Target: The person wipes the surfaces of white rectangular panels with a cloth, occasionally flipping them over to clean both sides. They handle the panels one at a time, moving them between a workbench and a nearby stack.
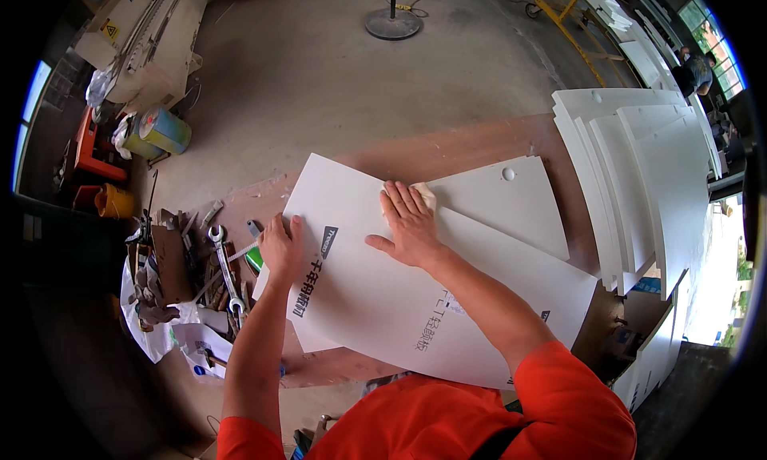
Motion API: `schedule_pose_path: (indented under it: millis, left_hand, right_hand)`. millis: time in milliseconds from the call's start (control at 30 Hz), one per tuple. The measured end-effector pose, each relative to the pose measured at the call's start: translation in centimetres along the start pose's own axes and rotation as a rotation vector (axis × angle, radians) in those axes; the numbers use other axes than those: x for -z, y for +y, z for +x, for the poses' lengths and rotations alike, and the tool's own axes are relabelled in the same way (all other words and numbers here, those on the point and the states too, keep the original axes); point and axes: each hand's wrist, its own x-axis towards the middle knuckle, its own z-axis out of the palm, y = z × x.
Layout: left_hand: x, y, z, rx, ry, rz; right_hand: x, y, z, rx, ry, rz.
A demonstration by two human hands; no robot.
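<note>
A large white panel (pixel 351 200) with dark printing lies at a slant before me on a brown work table. Another white panel (pixel 495 200), with a round recess near its far corner, shows from beneath it. At the upper panel's left edge is my left hand (pixel 281 248), thumb on the face and fingers closed over the edge. My right hand (pixel 409 227) presses a pale crumpled cloth (pixel 428 195) against the panel's far edge, fingers flat over it and thumb stretched aside. Most of the cloth is hidden under that hand.
Wrenches (pixel 226 264) and other tools crowd the table's left end, by a cardboard box (pixel 169 260) and a plastic bag (pixel 144 324). Stacked white panels (pixel 663 180) stand at the right. Paint buckets (pixel 165 130) and a round-based stand (pixel 393 24) are on the floor beyond.
</note>
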Motion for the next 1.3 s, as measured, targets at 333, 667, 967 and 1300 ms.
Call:
schedule_pose_path:
  millis: [333,667,967,1300]
  left_hand:
    - [0.2,-1.7,-0.1,0.148,0.138,-0.602]
    - [8.1,12.3,-17.0,0.302,0.313,-1.133]
    - [6.6,8.2,-31.9,1.416,-0.483,-2.389]
    - [4.8,6.2,-32.4,1.237,-0.635,-2.478]
  right_hand:
    - [-7.7,-13.8,15.3,0.299,0.028,0.053]
    - [-6.4,-10.2,15.1,0.071,0.078,-0.042]
    - [-10.5,-28.9,-0.5,0.743,-0.19,0.082]
    - [-2.0,-14.9,-26.3,0.331,-0.189,0.104]
